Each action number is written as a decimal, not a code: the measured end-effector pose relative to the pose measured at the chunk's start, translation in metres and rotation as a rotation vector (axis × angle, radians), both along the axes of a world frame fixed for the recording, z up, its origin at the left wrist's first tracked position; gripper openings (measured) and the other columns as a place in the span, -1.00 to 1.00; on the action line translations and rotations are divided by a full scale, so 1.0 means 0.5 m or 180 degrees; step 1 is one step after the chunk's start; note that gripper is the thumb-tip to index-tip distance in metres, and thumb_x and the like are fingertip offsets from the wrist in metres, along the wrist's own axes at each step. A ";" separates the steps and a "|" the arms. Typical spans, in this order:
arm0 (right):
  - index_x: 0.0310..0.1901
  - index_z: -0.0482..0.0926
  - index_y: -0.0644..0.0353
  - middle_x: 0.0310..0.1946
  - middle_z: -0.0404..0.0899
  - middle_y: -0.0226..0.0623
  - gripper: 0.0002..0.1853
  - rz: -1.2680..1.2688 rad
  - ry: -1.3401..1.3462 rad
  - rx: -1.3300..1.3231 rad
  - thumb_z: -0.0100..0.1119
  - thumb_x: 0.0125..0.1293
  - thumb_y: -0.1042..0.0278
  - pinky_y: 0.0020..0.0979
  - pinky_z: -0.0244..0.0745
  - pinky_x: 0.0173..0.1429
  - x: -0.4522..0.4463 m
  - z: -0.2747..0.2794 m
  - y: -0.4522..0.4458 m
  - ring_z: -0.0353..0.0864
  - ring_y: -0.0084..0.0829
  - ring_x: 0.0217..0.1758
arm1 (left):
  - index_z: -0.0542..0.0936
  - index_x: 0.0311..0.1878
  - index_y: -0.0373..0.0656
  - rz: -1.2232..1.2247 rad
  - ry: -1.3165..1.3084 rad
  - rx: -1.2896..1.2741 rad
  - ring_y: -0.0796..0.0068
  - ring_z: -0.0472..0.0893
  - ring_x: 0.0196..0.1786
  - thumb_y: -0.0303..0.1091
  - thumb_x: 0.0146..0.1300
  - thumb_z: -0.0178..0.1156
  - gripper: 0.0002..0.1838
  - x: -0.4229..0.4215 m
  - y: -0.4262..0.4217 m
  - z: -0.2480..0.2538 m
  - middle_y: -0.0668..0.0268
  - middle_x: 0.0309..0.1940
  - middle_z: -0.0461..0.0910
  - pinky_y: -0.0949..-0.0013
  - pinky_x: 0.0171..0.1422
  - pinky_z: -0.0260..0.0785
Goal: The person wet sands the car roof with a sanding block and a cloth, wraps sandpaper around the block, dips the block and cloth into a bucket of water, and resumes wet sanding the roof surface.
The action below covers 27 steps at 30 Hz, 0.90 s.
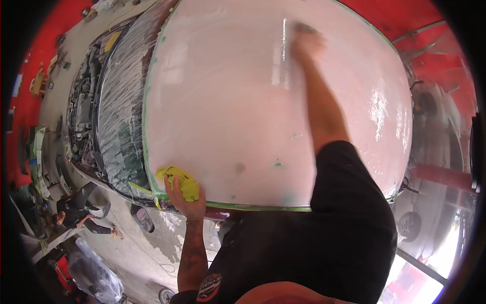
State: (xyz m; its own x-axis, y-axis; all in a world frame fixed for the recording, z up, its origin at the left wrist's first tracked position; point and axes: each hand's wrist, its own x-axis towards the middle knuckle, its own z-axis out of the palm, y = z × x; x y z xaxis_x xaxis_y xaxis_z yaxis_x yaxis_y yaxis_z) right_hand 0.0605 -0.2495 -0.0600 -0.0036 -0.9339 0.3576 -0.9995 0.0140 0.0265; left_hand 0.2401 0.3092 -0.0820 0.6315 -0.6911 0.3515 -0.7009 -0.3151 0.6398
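The wet, pale pinkish car roof [223, 116] spreads out in front of me, edged with green masking tape [146, 109]. At its near left corner my left hand [188, 203] is closed on a crumpled yellow-green cloth [183, 183], which rests on the roof. Far out over the upper right part of the roof, my right hand [310, 44] is smeared by motion. A dark grey flat thing [304, 28] shows at its fingers, too blurred to name. Wet streaks shine beside that hand.
Clear plastic film [126, 86] covers the windshield, left of the roof. Beyond it lies the exposed engine bay [83, 106]. Another person [76, 215] is low down at the lower left, near a plastic-wrapped object [93, 271]. A side mirror [143, 218] juts out. Another vehicle [430, 131] stands at right.
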 end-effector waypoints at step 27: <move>0.28 0.47 0.06 0.25 0.46 0.11 -0.59 0.1009 -0.0450 0.0527 -0.09 0.45 0.26 0.23 0.30 0.34 0.119 -0.004 0.292 0.41 0.09 0.35 | 0.40 0.39 -0.19 0.0012 -0.0031 -0.0106 -0.24 0.31 0.45 -0.34 -0.03 0.46 -0.16 -0.001 -0.001 0.004 -0.11 0.49 0.25 -0.15 0.49 0.20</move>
